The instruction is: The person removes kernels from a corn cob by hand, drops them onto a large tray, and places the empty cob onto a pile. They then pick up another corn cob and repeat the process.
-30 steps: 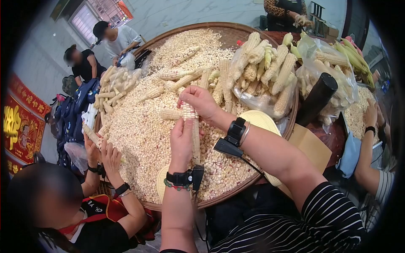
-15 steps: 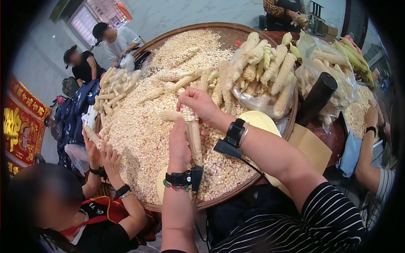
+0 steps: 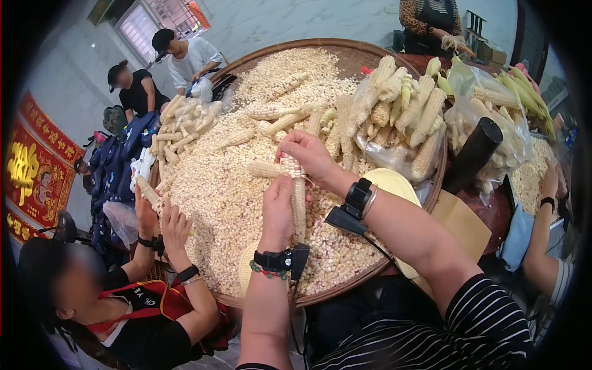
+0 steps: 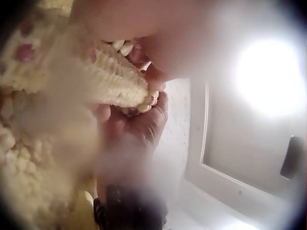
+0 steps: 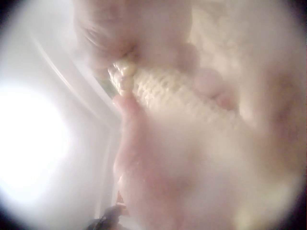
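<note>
A corn cob (image 3: 299, 213) stands nearly upright over the loose kernels in the head view. Its lower length is stripped bare, while whitish and reddish kernels show near the top. My left hand (image 3: 277, 209) grips it from the left, the thumb against its side. At the upper end my right hand (image 3: 314, 157) pinches it with thumb and fingers. The left wrist view shows the bare cob (image 4: 117, 79) with a few kernels by the fingertips. In the blurred right wrist view, a row of kernels sits at the cob's end (image 5: 125, 79).
A wide round woven tray (image 3: 364, 280) holds a thick layer of loose kernels (image 3: 234, 179). Several cobs lie across it, and a plastic bag of cobs (image 3: 394, 117) stands at right. Nearby are a black cylinder (image 3: 475, 154) and cardboard (image 3: 459, 225). Another person's hands (image 3: 176, 228) work at left.
The whole head view has shifted, so the scene sits further right and lower. Both hands stay on the cob, whose lower end swung slightly right between the first two frames.
</note>
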`<state>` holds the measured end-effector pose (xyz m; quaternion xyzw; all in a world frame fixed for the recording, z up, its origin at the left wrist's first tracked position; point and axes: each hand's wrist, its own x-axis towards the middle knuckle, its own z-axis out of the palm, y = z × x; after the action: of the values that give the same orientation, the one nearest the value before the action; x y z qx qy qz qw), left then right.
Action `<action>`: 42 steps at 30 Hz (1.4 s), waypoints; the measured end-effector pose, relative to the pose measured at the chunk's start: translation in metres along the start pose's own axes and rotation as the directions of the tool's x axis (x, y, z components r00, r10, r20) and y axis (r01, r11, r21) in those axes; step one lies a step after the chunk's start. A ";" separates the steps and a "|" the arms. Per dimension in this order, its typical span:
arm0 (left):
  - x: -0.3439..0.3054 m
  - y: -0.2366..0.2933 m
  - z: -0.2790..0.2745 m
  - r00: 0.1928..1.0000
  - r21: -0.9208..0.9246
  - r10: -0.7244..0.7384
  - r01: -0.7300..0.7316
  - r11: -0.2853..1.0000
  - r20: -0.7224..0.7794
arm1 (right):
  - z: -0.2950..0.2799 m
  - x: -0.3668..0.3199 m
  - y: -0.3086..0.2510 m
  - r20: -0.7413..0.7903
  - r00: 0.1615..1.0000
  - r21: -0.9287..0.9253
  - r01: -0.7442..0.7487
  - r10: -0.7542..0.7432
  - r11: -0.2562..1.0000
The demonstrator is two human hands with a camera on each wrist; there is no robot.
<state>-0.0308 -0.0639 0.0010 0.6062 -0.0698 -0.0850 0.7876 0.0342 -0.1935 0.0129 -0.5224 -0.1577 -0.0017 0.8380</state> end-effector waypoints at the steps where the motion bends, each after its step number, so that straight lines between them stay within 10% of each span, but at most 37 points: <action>1: 0.000 -0.001 0.001 1.000 0.011 0.013 -0.013 1.000 -0.007 | 0.000 0.001 0.001 0.001 0.997 -0.033 0.073 -0.073 0.997; 14: -0.001 0.004 0.003 0.998 -0.048 -0.003 0.006 0.999 0.068 | -0.002 0.002 -0.002 -0.013 1.000 0.109 0.002 -0.001 0.994; 23: 0.000 0.006 0.005 0.990 0.270 0.111 -0.131 0.954 0.088 | -0.003 0.002 -0.001 -0.022 0.999 0.149 -0.036 0.040 0.988; 32: 0.000 0.013 0.009 0.997 -0.245 -0.066 0.071 0.967 0.031 | -0.003 -0.001 -0.003 0.004 0.999 0.144 -0.051 0.051 0.988; 42: 0.001 0.003 -0.005 0.999 0.092 -0.026 0.029 0.995 -0.030 | 0.000 -0.001 -0.002 0.052 0.998 -0.113 -0.011 0.017 0.994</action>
<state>-0.0281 -0.0583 0.0028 0.6440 -0.0539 -0.0836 0.7585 0.0333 -0.1948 0.0145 -0.5698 -0.1760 0.0093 0.8026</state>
